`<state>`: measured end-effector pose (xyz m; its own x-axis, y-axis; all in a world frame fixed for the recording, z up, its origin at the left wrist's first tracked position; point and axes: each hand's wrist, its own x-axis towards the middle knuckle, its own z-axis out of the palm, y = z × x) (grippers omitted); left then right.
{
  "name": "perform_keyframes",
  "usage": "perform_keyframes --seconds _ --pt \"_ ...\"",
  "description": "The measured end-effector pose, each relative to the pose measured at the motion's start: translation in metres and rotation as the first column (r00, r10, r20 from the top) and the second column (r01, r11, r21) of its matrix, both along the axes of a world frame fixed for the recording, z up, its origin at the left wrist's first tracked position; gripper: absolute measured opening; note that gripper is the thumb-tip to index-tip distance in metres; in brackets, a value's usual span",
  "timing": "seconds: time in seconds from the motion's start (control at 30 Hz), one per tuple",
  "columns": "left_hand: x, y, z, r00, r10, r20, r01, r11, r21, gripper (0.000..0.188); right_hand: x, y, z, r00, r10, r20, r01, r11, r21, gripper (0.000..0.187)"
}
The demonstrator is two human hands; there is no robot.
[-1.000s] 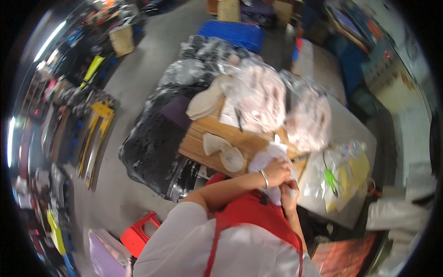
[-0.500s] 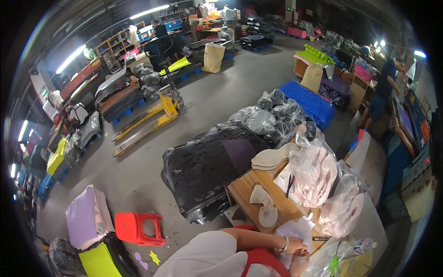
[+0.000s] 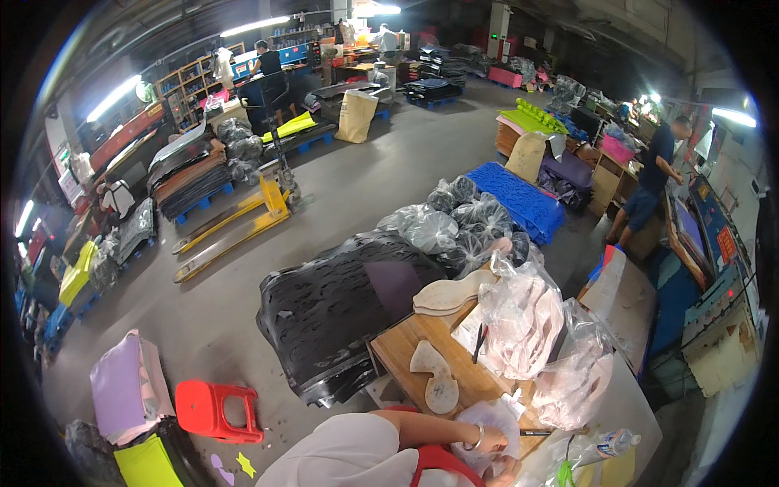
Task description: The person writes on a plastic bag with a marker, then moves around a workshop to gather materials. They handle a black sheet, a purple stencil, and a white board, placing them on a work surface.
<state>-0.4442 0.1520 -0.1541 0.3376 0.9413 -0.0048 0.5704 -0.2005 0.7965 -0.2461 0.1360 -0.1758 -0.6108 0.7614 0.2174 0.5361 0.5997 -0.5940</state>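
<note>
My left hand (image 3: 492,439), with a bracelet at the wrist, reaches across at the near edge of a wooden table (image 3: 396,341). Its fingers are bent in over a pale, whitish-lilac piece (image 3: 485,412) that looks like thin film. Just below it, my right hand (image 3: 505,470) is partly cut off by the lower edge of the picture, its fingers closed close to the left ones. Whatever is between the fingers is too small to make out. Beside the hands lie a dark, thin tool (image 3: 535,433) and a clear plastic bottle (image 3: 618,443). A bright green object (image 3: 565,473) sits nearby.
Flat curved templates (image 3: 434,377) and clear bags of pale pink pieces (image 3: 519,325) lie on the table. Beyond it stand a black sheet stack (image 3: 324,316) and a blue stack (image 3: 519,199). A red stool (image 3: 203,410) and a yellow pallet jack (image 3: 243,235) are leftward; a person (image 3: 649,174) stands at right.
The whole view has turned slightly, so the surroundings sit farther left in the picture. Both hands stay close together at the pale piece, with only small finger movement.
</note>
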Motion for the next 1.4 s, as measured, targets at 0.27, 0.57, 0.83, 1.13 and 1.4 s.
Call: perform_keyframes --seconds 0.27,0.57,0.83,1.13,1.4 --pt "0.001 -0.015 0.006 0.993 0.067 -0.093 -0.079 0.988 -0.131 0.011 -0.01 -0.008 0.021 1.0 -0.024 -0.011 0.026 0.991 0.132 0.056" --pt "-0.066 -0.064 0.033 0.939 0.269 0.213 -0.317 0.918 0.238 0.039 -0.064 0.005 0.061 0.882 -0.019 0.471 0.038 0.999 -0.031 0.037" --pt "-0.189 -0.204 0.053 0.779 0.596 -0.196 -0.616 0.786 -0.056 0.019 -0.076 0.057 0.152 0.951 0.269 -0.15 -0.308 0.845 -0.437 0.013" --pt "-0.215 -0.257 0.031 0.691 0.684 -0.234 -0.716 0.691 -0.094 0.017 -0.274 0.149 0.334 0.902 -0.17 -0.397 0.019 0.934 -0.356 0.014" --pt "-0.225 -0.265 0.011 0.594 0.774 -0.217 -0.8 0.596 -0.064 0.017 -0.441 0.203 0.329 0.832 0.07 -0.55 -0.078 0.997 0.009 0.057"
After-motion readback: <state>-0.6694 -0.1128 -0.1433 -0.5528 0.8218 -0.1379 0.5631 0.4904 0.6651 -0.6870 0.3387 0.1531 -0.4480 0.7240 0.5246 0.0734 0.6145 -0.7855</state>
